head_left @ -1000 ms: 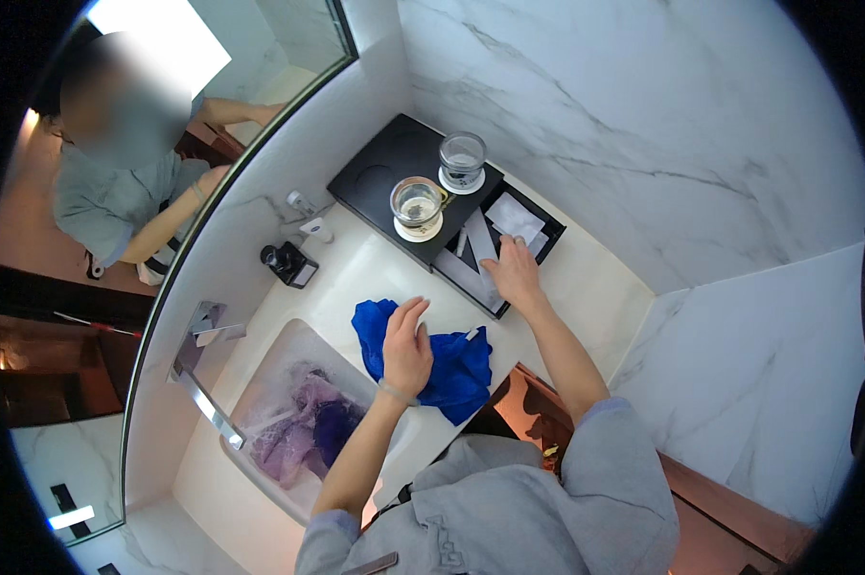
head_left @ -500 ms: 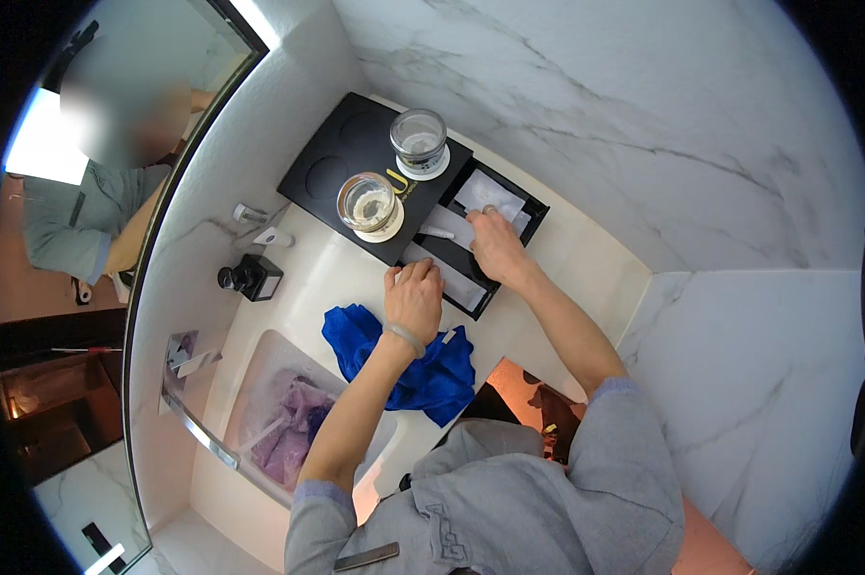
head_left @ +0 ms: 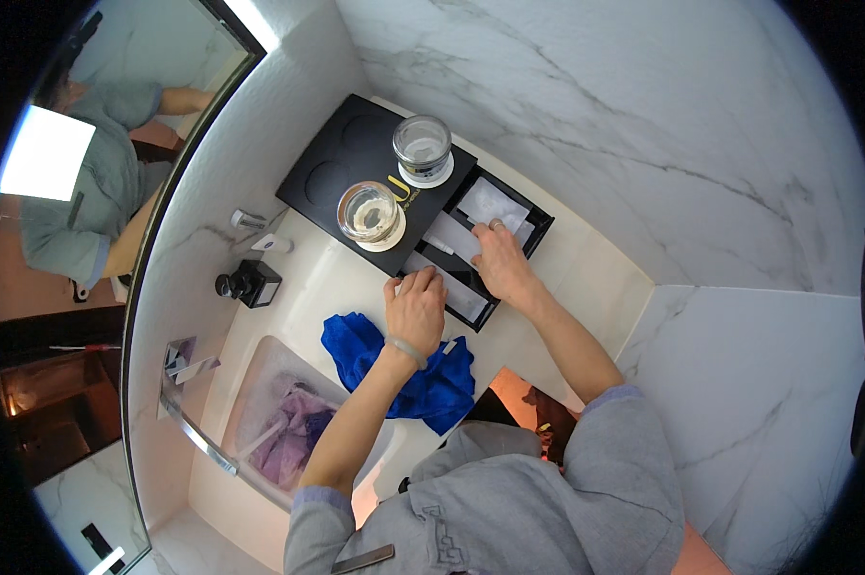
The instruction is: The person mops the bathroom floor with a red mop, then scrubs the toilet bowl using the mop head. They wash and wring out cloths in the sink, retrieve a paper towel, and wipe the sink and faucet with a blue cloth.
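Note:
A black box (head_left: 315, 216) stands on the counter with its shallow drawer (head_left: 543, 230) pulled out on the right. White packets (head_left: 491, 205) lie in the drawer's compartments, and a slim white tube-like item (head_left: 439, 244) is in the middle one. My right hand (head_left: 505, 266) reaches over that middle compartment, fingers closed down at the edge of a white packet; its fingertips are partly hidden. At the near-left compartment, my left hand (head_left: 416, 311) rests its bent fingers on the edge, thumb apart, over another packet. Two glasses (head_left: 423, 141) stand on white round coasters on the box.
A blue cloth (head_left: 442, 388) lies under my left forearm. Left of it is the basin (head_left: 250, 379), holding a purple cloth (head_left: 287, 443) in cloudy water, beside a curved faucet (head_left: 198, 436). A black bottle (head_left: 250, 283) and white tube (head_left: 276, 243) stand near the mirror.
The view has tilted a little, so the box and drawer sit slightly lower in the picture. Both hands keep nearly the same places at the drawer.

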Motion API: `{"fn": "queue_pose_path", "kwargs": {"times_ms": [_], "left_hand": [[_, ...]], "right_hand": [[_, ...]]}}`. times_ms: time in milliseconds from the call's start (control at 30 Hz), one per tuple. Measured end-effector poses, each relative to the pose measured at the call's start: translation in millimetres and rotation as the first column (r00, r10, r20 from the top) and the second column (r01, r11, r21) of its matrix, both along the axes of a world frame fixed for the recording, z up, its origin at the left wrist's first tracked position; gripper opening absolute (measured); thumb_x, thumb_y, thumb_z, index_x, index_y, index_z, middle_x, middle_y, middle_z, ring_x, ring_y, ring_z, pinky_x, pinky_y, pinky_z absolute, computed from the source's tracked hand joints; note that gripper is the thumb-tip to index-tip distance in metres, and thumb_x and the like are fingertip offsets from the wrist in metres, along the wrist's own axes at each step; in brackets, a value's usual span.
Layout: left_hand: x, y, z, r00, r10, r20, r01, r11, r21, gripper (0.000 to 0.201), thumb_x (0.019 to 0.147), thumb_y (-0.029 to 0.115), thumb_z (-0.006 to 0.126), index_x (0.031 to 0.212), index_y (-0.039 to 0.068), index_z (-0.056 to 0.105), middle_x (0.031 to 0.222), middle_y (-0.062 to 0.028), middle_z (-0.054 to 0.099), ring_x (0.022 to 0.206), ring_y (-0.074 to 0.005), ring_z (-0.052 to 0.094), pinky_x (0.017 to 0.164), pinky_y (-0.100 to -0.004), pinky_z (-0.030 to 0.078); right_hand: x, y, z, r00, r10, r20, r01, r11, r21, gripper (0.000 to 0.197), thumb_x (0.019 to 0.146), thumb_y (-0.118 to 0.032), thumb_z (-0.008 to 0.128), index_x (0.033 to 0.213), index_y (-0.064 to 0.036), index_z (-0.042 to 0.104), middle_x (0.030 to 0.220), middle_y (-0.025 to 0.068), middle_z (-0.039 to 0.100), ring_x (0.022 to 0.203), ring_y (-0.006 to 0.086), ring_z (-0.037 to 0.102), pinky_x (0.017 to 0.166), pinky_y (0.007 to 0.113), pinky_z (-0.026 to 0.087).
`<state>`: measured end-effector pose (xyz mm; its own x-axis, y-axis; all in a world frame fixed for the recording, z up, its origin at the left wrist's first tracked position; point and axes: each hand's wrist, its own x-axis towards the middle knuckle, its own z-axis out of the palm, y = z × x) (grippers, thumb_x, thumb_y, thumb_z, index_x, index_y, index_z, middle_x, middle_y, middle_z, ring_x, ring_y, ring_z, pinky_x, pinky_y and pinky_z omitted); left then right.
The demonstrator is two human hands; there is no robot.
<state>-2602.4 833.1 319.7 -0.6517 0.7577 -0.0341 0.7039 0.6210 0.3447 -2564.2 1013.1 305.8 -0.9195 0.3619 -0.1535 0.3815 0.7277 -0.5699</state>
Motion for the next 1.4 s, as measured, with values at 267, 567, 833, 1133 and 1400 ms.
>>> {"fn": "queue_pose_path", "kwargs": {"times_ms": [267,567,833,1133,1400], "left_hand": [[12.7,-11.4,12.0,0.996,0.017,0.087,-0.037,0.972,0.232,0.026,0.087,0.007,0.056,0.112,0.005,0.06,0.122,-0.0085,0.057,0.118,-0.0237,0.051,0.102,-0.0427,0.032],[57.8,-140.7,30.4,0.898,0.386,0.212,-0.44,0.799,0.41,0.03,0.082,-0.008,0.055,0.11,0.002,0.062,0.122,-0.0151,0.058,0.115,-0.0331,0.053,0.098,-0.0389,0.041],[163.1,-297.5,18.0,0.553,0.808,0.203,-0.821,0.487,0.298,0.021,0.085,-0.002,0.054,0.105,0.0,0.062,0.112,-0.0176,0.058,0.105,-0.0329,0.057,0.092,-0.0378,0.045],[255.0,-401.9,-19.7,0.262,0.928,0.265,-0.942,0.185,0.281,0.028,0.084,0.0,0.057,0.111,0.001,0.059,0.118,-0.0188,0.054,0.112,-0.0355,0.053,0.097,-0.0401,0.042],[203.4,-423.4,-79.5,0.535,0.797,0.279,-0.836,0.547,0.04,0.082,0.076,0.032,0.074,0.145,0.016,0.033,0.152,-0.0169,0.02,0.139,-0.0408,0.016,0.109,-0.0575,0.018]], "right_hand": [[-1.5,38.9,13.3,0.967,-0.057,-0.249,0.094,0.986,0.141,0.025,0.079,-0.002,0.064,0.104,-0.0029,0.061,0.106,0.0146,0.06,0.1,0.0337,0.056,0.084,0.042,0.048],[15.5,-37.3,57.8,0.841,-0.126,-0.526,0.039,0.984,-0.172,0.017,0.08,-0.006,0.067,0.096,-0.0033,0.062,0.09,0.0121,0.064,0.079,0.0295,0.061,0.068,0.038,0.049],[34.1,-259.7,57.8,0.711,0.448,-0.542,-0.699,0.536,-0.474,0.018,0.083,-0.01,0.067,0.098,-0.0025,0.06,0.094,0.0141,0.064,0.091,0.0316,0.062,0.078,0.037,0.051],[-43.8,-395.9,59.9,0.638,0.48,-0.602,-0.725,0.638,-0.26,0.021,0.082,-0.004,0.063,0.103,-0.0009,0.06,0.105,0.0198,0.06,0.096,0.0369,0.059,0.083,0.04,0.048],[17.7,-435.7,-30.9,0.684,0.637,-0.354,-0.722,0.66,-0.208,0.01,0.083,-0.007,0.064,0.092,-0.002,0.062,0.093,0.0161,0.062,0.086,0.0307,0.061,0.074,0.039,0.049]]}}
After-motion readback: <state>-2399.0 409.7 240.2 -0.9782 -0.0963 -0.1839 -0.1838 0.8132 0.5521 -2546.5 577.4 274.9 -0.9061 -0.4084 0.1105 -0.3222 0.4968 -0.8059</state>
